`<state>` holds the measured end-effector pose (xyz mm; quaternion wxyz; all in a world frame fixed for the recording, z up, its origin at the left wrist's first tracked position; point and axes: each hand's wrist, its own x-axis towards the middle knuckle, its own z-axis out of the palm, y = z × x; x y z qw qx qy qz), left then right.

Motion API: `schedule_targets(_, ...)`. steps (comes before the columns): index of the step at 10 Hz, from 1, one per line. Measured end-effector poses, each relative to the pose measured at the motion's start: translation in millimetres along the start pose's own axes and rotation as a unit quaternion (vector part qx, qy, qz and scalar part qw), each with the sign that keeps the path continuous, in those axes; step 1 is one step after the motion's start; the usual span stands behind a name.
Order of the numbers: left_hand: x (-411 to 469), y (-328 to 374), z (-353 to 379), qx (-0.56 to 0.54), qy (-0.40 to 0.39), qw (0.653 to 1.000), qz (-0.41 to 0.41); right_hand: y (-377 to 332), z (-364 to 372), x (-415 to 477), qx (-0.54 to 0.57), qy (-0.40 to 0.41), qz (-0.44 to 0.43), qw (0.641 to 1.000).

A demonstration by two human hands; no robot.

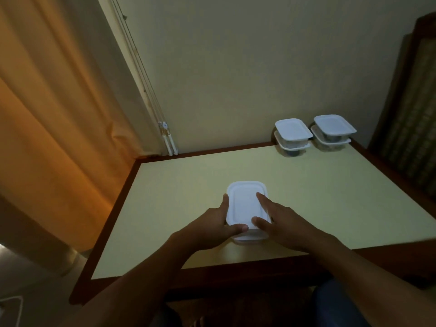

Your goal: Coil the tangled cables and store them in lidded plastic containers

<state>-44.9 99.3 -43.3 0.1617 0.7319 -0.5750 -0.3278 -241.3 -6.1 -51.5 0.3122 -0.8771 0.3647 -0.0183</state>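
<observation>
Pale table | left hand grips lidded container — right hand presses flat on top

Looks like a room at home: orange curtain glowing left, wood-edged table against a plain wall, blind cords hanging.

Bare surface is left on the pale yellow tabletop with a dark wooden rim to the left, right and far side of the white lidded rectangular plastic container. The container's sides are taken up by the left hand, which grips it, and the right hand, laid flat on its lid. The far right corner is blocked by two stacks of white-lidded clear tubs, set against the cream wall.
</observation>
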Motion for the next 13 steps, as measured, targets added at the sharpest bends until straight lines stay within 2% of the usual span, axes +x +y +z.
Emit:
schedule_targets(4, 74.1, -12.9, -15.0, -0.075, 0.079, 0.992, 0.065, 25.6, -24.3, 63.4, 0.057, 0.033, 0.009, 0.998)
schedule_targets(8, 239.1, -9.8, -76.2, -0.049, 0.127, 0.988, 0.078, 75.2, -97.2, 223.9, 0.074, 0.056, -0.003, 0.996)
schedule_targets(11, 312.2, -15.7, -114.1, -0.056, 0.106, 0.989, 0.083, 93.1, -123.2, 300.8, 0.089, 0.063, 0.012, 0.994)
schedule_targets(12, 317.0, -14.3, -117.4, -0.035, 0.106, 0.991, 0.074, 89.7, -127.7, 301.9, 0.071, 0.055, 0.010, 0.996)
schedule_targets(13, 313.9, -8.2, -121.8, 0.007, 0.099, 0.993, 0.070, 79.7, -129.4, 293.0, -0.007, 0.088, 0.008, 0.996)
